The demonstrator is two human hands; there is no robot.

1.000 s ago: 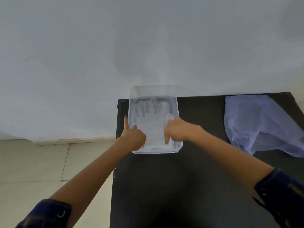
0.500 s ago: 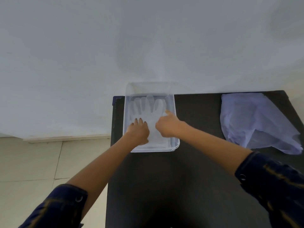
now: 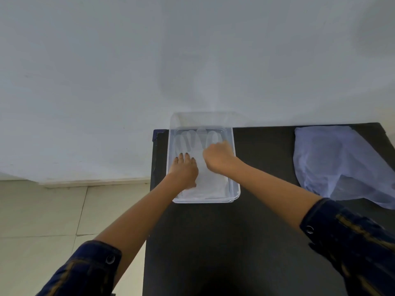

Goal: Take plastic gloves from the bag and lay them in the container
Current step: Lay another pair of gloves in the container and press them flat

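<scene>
A clear plastic container (image 3: 235, 189) sits at the far left of the black table. Translucent plastic gloves (image 3: 210, 182) lie flat inside it, glove fingers pointing toward the wall. My left hand (image 3: 184, 169) rests flat on the gloves, palm down, fingers together. My right hand (image 3: 218, 155) is over the gloves near the container's right wall, fingers curled with the tips pressing on a glove finger; I cannot tell whether it pinches it. The pale bluish plastic bag (image 3: 333, 163) lies crumpled at the table's right.
The black table (image 3: 235, 242) stands against a white wall (image 3: 149, 60). Its left edge drops to a tiled floor (image 3: 42, 221). Dark bare tabletop lies between the container and the bag.
Both hands moved from the container's near edge further in over the gloves. The left hand went from a pointing finger to lying flat. The right hand slid toward the glove fingers.
</scene>
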